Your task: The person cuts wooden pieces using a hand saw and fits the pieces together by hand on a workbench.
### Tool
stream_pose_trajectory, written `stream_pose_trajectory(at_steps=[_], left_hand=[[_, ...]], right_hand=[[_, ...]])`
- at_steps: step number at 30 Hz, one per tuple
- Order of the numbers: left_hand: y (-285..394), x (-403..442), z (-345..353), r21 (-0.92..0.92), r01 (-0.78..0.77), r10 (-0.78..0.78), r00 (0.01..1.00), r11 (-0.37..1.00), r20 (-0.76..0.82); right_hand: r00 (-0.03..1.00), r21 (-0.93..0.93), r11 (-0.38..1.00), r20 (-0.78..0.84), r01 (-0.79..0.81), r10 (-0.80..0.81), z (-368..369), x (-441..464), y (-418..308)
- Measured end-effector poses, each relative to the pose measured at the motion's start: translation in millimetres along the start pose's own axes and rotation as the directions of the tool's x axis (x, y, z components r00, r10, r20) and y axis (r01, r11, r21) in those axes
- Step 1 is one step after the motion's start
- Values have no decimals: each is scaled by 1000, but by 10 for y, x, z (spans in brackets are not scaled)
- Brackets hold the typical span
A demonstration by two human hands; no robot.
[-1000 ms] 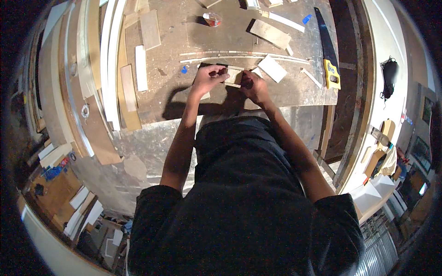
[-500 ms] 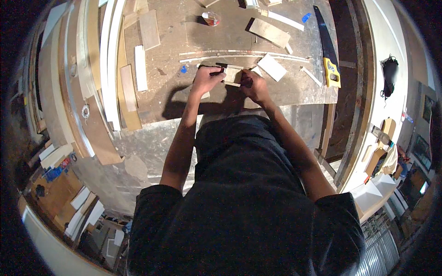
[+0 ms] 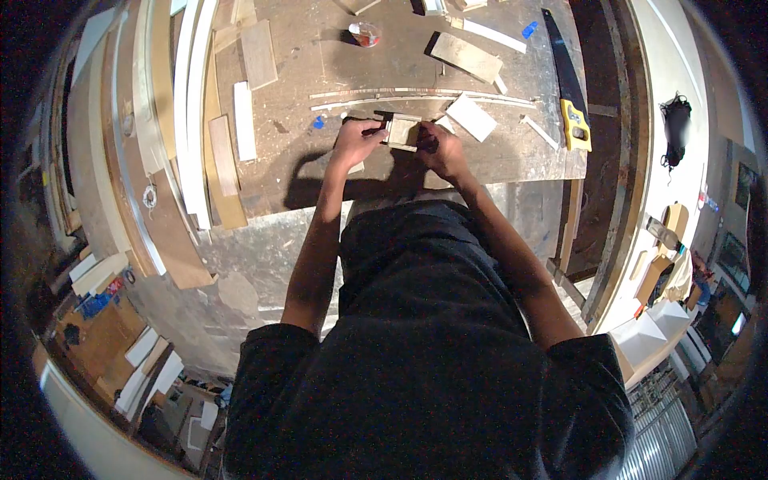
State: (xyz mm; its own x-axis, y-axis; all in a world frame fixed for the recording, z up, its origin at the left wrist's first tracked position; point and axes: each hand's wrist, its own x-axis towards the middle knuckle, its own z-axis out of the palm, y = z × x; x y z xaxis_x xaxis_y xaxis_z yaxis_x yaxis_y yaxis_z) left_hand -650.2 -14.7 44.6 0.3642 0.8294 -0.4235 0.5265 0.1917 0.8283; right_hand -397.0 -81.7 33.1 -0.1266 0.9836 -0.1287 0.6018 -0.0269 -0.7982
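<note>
A small light wooden frame (image 3: 402, 132) with raised edges is held between my two hands over the near part of the brown worktable. My left hand (image 3: 359, 142) has its thumb and fingers closed on the frame's left side. At the opposite side, my right hand (image 3: 441, 150) grips the frame, its fingers partly in shadow. Just beyond the hands lie two long thin wooden strips (image 3: 344, 105). To the right of the frame is a pale rectangular board (image 3: 472, 118).
A handsaw with a yellow handle (image 3: 575, 125) lies at the table's right edge. A small cup (image 3: 365, 34) stands farther back, with a wooden block (image 3: 466, 57) to its right. Long boards (image 3: 196, 112) line the left side.
The fingers of my left hand have shifted slightly left and uncover more of the frame. My right hand stays in nearly the same place.
</note>
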Motion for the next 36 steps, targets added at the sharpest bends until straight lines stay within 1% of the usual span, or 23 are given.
stream_pose_trajectory(at_steps=[2,6,9,11,12,14,15,16,17,18,19,20,21,23,24,25,27,29,31,32,33,35,36], left_hand=[[-6,-21,22,-192,12,-13,1000,981,-2],[11,-34,37,-210,47,-46,999,977,10],[83,-62,41,-194,60,-69,997,979,-39],[118,-98,49,63,-111,120,982,992,-148],[128,-106,62,63,-113,121,981,992,-149],[147,-114,82,-6,-86,83,975,996,-206],[117,-105,90,-7,-88,85,974,996,-209],[83,-106,102,-50,-72,55,957,996,-285],[45,-104,107,-95,-60,22,933,994,-359],[7,-100,92,-97,-62,22,931,993,-363],[-41,-101,59,-183,-52,-25,918,982,-395],[-89,-106,28,-267,-45,-74,904,963,-420],[-149,-95,5,-269,-47,-74,904,962,-422],[-276,-50,-54,-319,-106,-80,852,942,-518],[-300,-47,-122,-316,-46,-122,864,948,-489],[-312,-33,-150,-317,-47,-122,862,947,-491],[-328,-6,-205,-438,-74,-204,808,896,-553],[-377,-4,-268,-466,-70,-225,806,882,-548],[-301,-63,-326,-254,-31,-129,799,967,-587],[-246,-92,-343,-253,-33,-127,799,967,-588],[-165,-132,-365,-175,-18,-96,777,984,-622],[-109,-192,-355,-95,-4,-59,757,995,-651],[-97,-209,-351,34,39,-3,701,999,-713]], right_hand=[[1000,-12,1000,-2,3,-3,12,3,13],[1000,58,998,4,-14,14,32,0,33],[999,64,997,17,-35,34,20,2,4],[999,53,998,16,-37,36,-8,4,-22],[1000,6,1000,6,-4,4,-30,5,-45],[1000,-41,999,-1,30,-30,-92,-16,-89],[999,89,995,19,-41,40,-152,-54,-98],[993,216,970,49,-114,105,-211,-97,-108],[994,213,971,50,-110,102,-269,-139,-117],[988,223,963,17,-154,154,-317,-196,-67],[978,234,952,-15,-197,206,-362,-249,-11],[981,174,969,-49,-174,185,-402,-293,45],[982,172,970,-49,-172,183,-440,-346,93],[972,234,956,-110,-176,206,-511,-444,212],[967,255,954,-156,-159,203,-551,-467,269],[967,254,954,-155,-157,201,-616,-475,340],[922,115,942,-200,-314,332,-739,-471,415],[913,64,939,-222,-337,343,-923,-385,295],[850,-3,890,-298,-456,435,-1069,-267,216],[873,-23,930,-352,-367,336,-1107,-212,182],[873,-23,930,-353,-367,335,-1104,-154,248],[904,-37,980,-396,-194,163,-1088,-46,438],[913,-37,963,-330,-268,241,-1112,1,412]])
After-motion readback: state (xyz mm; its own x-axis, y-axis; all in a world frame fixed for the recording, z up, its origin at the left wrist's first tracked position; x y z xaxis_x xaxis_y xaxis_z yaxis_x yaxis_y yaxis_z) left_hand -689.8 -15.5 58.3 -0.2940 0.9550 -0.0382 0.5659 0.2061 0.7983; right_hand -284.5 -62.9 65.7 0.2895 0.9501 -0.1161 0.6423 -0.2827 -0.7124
